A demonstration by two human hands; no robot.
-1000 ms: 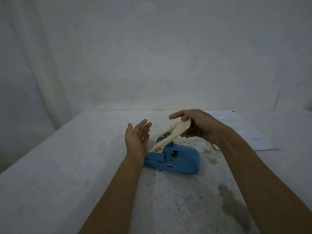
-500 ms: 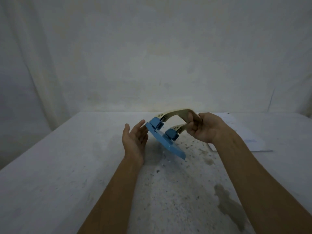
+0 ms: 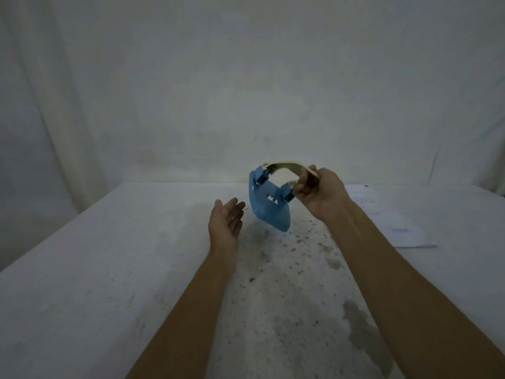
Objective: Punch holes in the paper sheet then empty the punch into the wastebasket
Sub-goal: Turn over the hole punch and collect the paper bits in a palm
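Note:
My right hand (image 3: pixel 318 195) grips the cream lever of the blue hole punch (image 3: pixel 267 207) and holds it in the air above the table, with the blue base hanging down and tilted steeply. To the left of the base and slightly below it is my left hand (image 3: pixel 225 221), open, palm up, fingers apart, not touching the punch. The white paper sheet (image 3: pixel 393 220) lies flat on the table to the right, behind my right forearm. No wastebasket is in view.
The white table (image 3: pixel 109 269) is speckled with small dark bits under the punch, and a dark stain (image 3: pixel 360 332) lies near the front right. A white cloth backdrop hangs behind the table's far edge.
My right hand lifted the punch off the table by its lever and raised it higher, and the base swung from flat to nearly vertical. My left hand stayed open beside it.

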